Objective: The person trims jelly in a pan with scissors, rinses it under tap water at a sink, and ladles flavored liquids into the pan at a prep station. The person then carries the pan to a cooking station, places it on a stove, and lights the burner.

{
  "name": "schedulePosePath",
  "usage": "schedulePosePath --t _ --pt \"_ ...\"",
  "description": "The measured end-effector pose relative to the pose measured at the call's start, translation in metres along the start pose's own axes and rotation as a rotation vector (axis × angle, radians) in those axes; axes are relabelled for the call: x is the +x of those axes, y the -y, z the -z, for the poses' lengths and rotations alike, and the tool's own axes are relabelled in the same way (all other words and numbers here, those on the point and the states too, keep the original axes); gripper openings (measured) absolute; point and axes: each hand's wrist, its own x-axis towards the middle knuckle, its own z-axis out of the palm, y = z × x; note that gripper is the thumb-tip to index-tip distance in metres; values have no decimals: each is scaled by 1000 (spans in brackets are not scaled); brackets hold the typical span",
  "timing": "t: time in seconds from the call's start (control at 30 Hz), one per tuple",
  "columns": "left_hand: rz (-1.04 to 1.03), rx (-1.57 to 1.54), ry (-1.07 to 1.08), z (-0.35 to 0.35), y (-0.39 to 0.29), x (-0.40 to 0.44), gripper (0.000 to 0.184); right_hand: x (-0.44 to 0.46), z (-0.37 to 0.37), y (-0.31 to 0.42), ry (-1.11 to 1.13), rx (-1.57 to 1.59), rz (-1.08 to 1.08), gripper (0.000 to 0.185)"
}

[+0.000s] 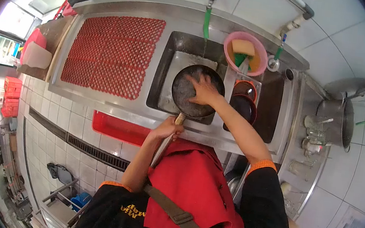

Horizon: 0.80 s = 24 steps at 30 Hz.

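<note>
Over the left basin of a steel sink (186, 38) is a dark round pan (196, 109). My left hand (168, 128) is wrapped round its long handle (162, 150), near the sink's front edge. Inside the pan my right hand (204, 91) lies with its fingers spread on the bottom. Behind the pan a green hose (207, 22) hangs from a tap, with a thin stream below it. To the right of the pan stands a pink bowl (228, 40) with a beige sponge (242, 47) and green cloth or scourer in it.
A red perforated mat (113, 52) covers the left drainboard. Dark red-rimmed containers (243, 104) stand in the right basin. Glass mugs (314, 124) and a large pot (341, 121) are on the right shelf. A red tray (118, 128) lies below the sink's front edge.
</note>
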Motion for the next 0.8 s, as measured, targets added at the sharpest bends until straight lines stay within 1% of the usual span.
schedulePosePath --t 0.03,0.07,0.13,0.17,0.2,0.23,0.27,0.33,0.37,0.43,0.47,0.5,0.53,0.57,0.63,0.67,0.7,0.73,0.77,0.8 --pt "-6 4 -2 -9 7 -3 11 -7 -7 1 22 -93 -27 75" --pt "-11 -24 -2 -20 11 -6 12 -12 -17 -2 11 -100 -23 75" --pt "-9 -28 11 -42 19 -12 14 -24 -43 -10 29 -145 66 59" --pt "-19 -25 5 -51 25 -14 14 -27 -60 -16 21 -151 73 59" --pt "-5 -39 20 -59 31 -14 13 -28 -77 -22 -11 -122 100 52" --pt "11 -54 36 -67 36 -14 13 -33 -79 -21 -42 -92 127 45" --pt "10 -86 42 -75 41 -15 14 -39 -80 -23 -48 -98 134 45" --pt "-25 -83 44 -87 49 -14 14 -48 -75 -21 194 128 -74 36" --pt "-47 -86 52 -92 54 -15 14 -55 -70 -19 193 125 -65 36" --pt "-16 -88 30 -96 61 -10 14 -69 -58 -17 323 -130 37 33" --pt "-33 -26 69 -99 62 -10 15 -75 -56 -17 323 -131 52 33" --pt "-47 36 110 -101 63 -10 16 -84 -54 -18 267 -75 26 34" --pt "-46 61 123 -103 58 -12 14 -91 -53 -22 207 -19 -2 34" --pt "-48 59 113 -102 56 -12 14 -99 -52 -30 207 -20 9 34" --pt "43 99 141 -97 51 -8 13 -116 -49 -48 -164 -253 377 39" --pt "41 181 128 -95 47 -7 11 -126 -39 -44 -164 -256 386 39" --pt "36 179 122 -92 43 -6 11 -137 -26 -43 -127 -236 228 50" --pt "76 189 130 -92 35 -8 11 -144 -16 -41 -91 -215 66 63" --pt "115 201 140 -92 27 -9 12 -145 -17 -45 -97 -219 68 63" --pt "131 210 144 -90 23 -8 11 -143 -20 -52 12 -142 -53 73"
